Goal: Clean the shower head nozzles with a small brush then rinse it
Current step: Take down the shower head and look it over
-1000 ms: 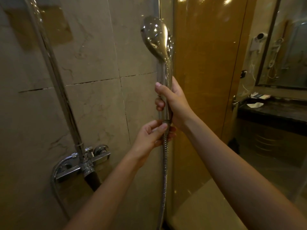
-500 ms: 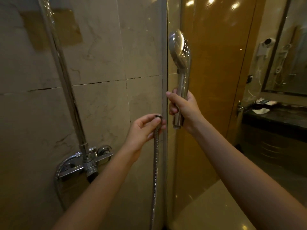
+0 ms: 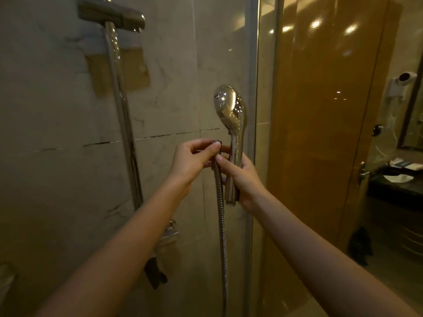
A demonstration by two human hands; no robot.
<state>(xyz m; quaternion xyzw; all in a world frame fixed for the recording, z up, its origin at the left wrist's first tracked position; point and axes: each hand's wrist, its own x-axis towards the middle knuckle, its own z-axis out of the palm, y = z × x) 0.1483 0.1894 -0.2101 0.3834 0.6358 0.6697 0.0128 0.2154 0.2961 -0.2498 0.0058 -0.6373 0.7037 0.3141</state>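
Note:
A chrome hand shower head [image 3: 230,110] stands upright in front of the tiled wall, its shiny back toward me and its nozzle face turned away. My right hand [image 3: 240,177] grips its handle near the lower end. The handle's bottom is free of the ribbed metal hose [image 3: 221,216], which hangs straight down just left of it. My left hand [image 3: 194,157] pinches the hose's top nut between thumb and fingers. The two hands touch. No brush is in view.
A vertical chrome riser rail [image 3: 121,106] with a bracket at its top runs down the wall to the mixer tap [image 3: 168,234], partly behind my left arm. A glass shower panel edge [image 3: 251,133] stands right of the head. A dark vanity counter [image 3: 393,179] lies far right.
The hose has come off the shower head's handle. My left hand lifted the hose end up beside the right hand. The head sits lower in view.

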